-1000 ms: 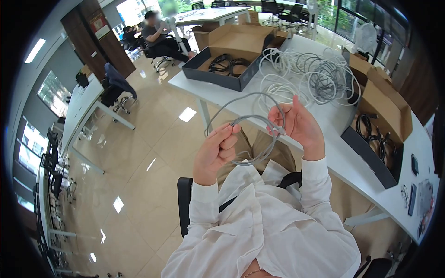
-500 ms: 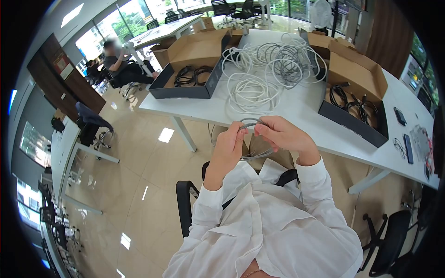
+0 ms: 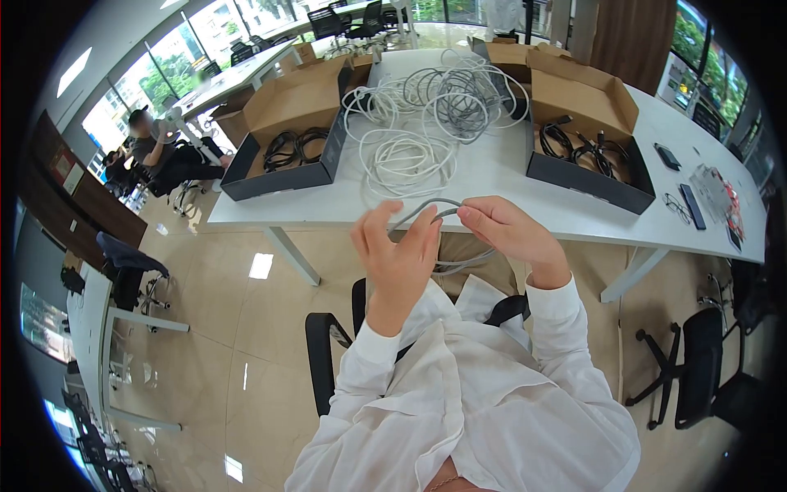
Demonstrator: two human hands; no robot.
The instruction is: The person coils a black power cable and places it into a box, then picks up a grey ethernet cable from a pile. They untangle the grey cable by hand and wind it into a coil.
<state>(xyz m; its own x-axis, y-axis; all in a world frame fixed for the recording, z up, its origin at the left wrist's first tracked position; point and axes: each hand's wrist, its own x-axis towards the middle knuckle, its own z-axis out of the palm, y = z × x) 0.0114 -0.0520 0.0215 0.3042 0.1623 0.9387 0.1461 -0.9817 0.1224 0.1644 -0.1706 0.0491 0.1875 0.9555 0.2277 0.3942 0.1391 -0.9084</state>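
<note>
My right hand [image 3: 510, 233] pinches a coiled grey cable [image 3: 441, 200] between thumb and fingers, just in front of the table edge. Loops of this cable hang below the hands, over my lap. My left hand [image 3: 397, 256] is at the coil's left side with its fingers spread and raised, the cable passing close by them. Beyond the hands, a loose coil of white cable [image 3: 407, 166] lies on the white table [image 3: 492, 184]. Behind it sits a tangle of white and grey cables [image 3: 464, 105].
An open cardboard box [image 3: 287, 178] with black cables stands at left, and another open box [image 3: 584, 182] with black cables at right. Farther right lie a phone [image 3: 693, 207] and a dark device [image 3: 667, 157]. A person [image 3: 156, 156] sits at far left. An office chair [image 3: 698, 369] stands at lower right.
My left hand has loosened from the grey cable and its fingers have spread. My right hand keeps its pinch. The view has turned, so the table sits further left.
</note>
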